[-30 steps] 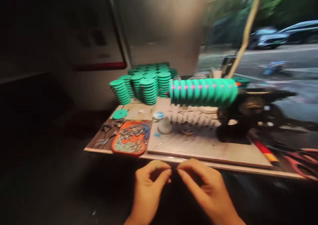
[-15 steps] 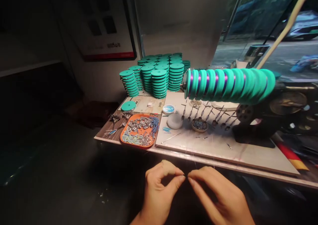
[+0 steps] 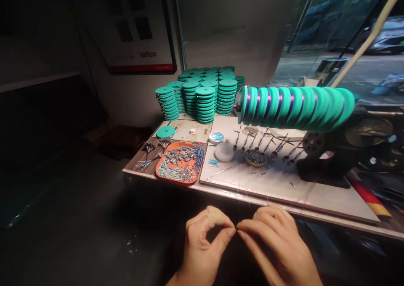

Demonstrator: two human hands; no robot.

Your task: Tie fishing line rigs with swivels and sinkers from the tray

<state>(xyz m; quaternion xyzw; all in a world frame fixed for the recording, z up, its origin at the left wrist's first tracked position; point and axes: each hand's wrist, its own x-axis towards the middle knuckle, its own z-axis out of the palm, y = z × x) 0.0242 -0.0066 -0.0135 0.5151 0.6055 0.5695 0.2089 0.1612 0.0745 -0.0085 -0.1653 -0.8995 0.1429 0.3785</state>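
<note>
My left hand (image 3: 205, 244) is in front of the table edge, thumb and index finger pinched, with a tan tape wrap on the index finger. Tip to tip with it, my right hand (image 3: 280, 239) also pinches with thumb and index finger. Whatever lies between the fingertips is too small to make out. Faint thin strands show near the table edge above my hands. Beyond them, a row of green foam spools (image 3: 296, 107) wound with purple line sits on the shaft of a dark winding machine (image 3: 328, 168).
An orange tray (image 3: 158, 174) holds sorted small metal and coloured parts. Behind it stand stacks of green spools (image 3: 205, 105). On the board (image 3: 274, 193) are a white dish with blue pieces (image 3: 216, 137), a round white lid-like piece (image 3: 224, 152), a bowl of small parts (image 3: 255, 158) and several hanging weighted pieces.
The fingertips of my two hands have come closer together, almost touching. My right hand's other fingers have lifted a little. The camera view has shifted slightly.
</note>
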